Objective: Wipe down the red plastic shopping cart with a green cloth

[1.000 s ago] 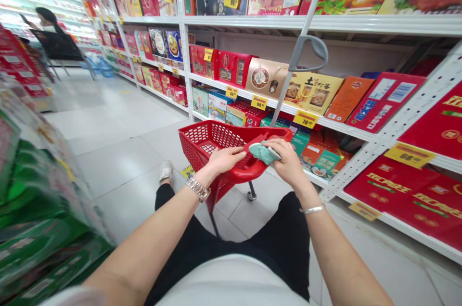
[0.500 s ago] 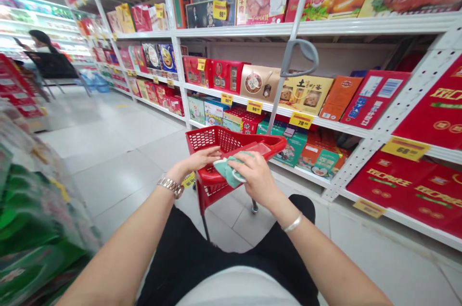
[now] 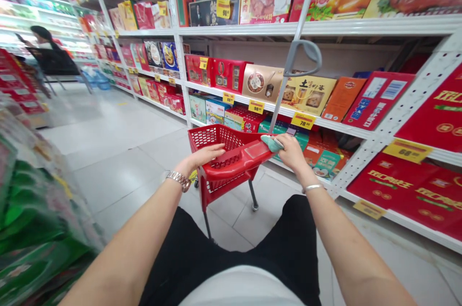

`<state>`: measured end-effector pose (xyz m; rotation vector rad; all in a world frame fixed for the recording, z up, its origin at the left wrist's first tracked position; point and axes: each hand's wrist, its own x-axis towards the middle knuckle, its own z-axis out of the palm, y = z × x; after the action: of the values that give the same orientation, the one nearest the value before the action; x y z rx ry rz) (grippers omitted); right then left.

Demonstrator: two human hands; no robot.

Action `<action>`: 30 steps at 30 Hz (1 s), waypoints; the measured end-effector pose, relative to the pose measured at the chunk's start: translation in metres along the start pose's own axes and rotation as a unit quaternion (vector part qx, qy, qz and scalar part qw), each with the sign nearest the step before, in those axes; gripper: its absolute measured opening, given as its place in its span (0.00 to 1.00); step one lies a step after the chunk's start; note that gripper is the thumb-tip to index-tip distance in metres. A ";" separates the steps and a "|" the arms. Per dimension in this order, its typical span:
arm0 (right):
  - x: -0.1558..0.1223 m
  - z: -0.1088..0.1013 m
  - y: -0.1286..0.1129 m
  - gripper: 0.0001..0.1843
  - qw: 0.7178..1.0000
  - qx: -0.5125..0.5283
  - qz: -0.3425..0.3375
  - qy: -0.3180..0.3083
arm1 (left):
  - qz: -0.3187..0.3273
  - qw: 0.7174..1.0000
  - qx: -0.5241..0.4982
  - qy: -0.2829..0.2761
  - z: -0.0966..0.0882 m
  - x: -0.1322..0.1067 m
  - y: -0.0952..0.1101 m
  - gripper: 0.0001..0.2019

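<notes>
A supermarket aisle here, pale tiled floor [image 3: 119, 152] running off to the left, and white metal shelves [image 3: 252, 29] along the right, packed with red and gold gift boxes [image 3: 227, 75] and dotted with yellow price tags [image 3: 303, 121].

Down the middle stands a red plastic basket [image 3: 207, 135] on wheels, right in front of the person's knees. The left hand [image 3: 204, 156] lies on the basket's near rim, its fingers [image 3: 215, 150] stretched out flat and close together, gripping nothing. The right hand [image 3: 292, 152] is at the basket's far right corner, fingers curled tight around a crumpled teal cloth [image 3: 272, 142], pressing it against the red rim just where the pole [image 3: 288, 80] rises. That pole climbs at a slant to a grey handle [image 3: 306, 51], standing up in front of the shelf boxes.

A metal watch [image 3: 178, 181] sits on the left wrist, a thin bracelet [image 3: 312, 188] on the right. Blurred green packs [image 3: 29, 210] crowd the left edge, close by the left arm. Far down the aisle, another person [image 3: 43, 39] in dark clothes is by the far shelves, well apart from the basket.
</notes>
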<state>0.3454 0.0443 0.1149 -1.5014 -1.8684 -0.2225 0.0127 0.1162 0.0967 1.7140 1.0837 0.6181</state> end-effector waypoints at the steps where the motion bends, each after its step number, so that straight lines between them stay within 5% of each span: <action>1: -0.003 0.002 -0.013 0.27 1.000 0.011 -0.013 0.002 | 0.001 1.000 0.006 0.008 -0.002 0.001 0.000 0.39; 8: -0.027 0.024 -0.126 0.26 0.973 0.112 -0.193 -0.063 | 0.005 1.000 0.015 0.025 -0.014 0.002 -0.003 0.42; 12: -0.029 0.035 -0.157 0.27 0.961 0.111 -0.241 -0.075 | 0.019 0.999 -0.045 0.009 -0.020 -0.004 -0.013 0.44; 16: -0.021 0.028 -0.134 0.26 0.976 0.078 -0.198 -0.057 | 0.031 0.996 -0.081 -0.009 -0.022 -0.010 -0.021 0.44; 25: 0.019 0.005 -0.021 0.27 0.997 0.032 -0.018 -0.073 | -0.010 0.996 -0.075 0.038 -0.016 0.005 -0.016 0.45; 30: 0.038 0.009 -0.004 0.22 0.995 -0.012 0.049 -0.090 | -0.012 0.998 -0.055 0.026 -0.010 0.008 -0.003 0.40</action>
<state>0.3357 0.0771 0.1332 -1.6732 -1.9311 -0.0654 0.0077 0.1282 0.0972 1.5955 1.0863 0.6973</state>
